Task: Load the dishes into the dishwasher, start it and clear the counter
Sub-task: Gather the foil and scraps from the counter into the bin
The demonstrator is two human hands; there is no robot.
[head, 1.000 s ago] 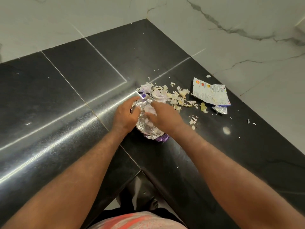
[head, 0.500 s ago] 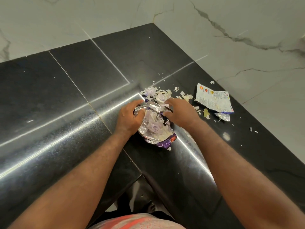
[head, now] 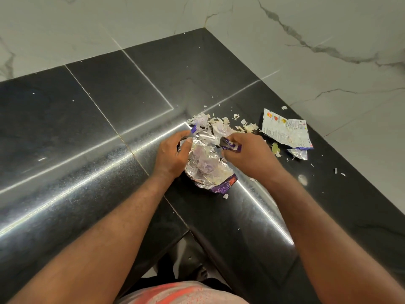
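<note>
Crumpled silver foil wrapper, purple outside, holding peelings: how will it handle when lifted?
Probably floppy: the crumpled silver foil wrapper with purple outside is creased where the left hand and right hand grip its edges. Thin film, so likely light. Its pale peelings may spill if tipped.

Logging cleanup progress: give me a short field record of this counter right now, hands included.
foil wrapper: open on the counter, scraps inside
left hand: grips the wrapper's left edge
right hand: pinches the wrapper's purple right edge
loose scraps: piled just beyond the wrapper, bits scattered to the right
white sachet: flat, right of the scraps, no hand on it
torn foil piece: by the sachet's near corner
</note>
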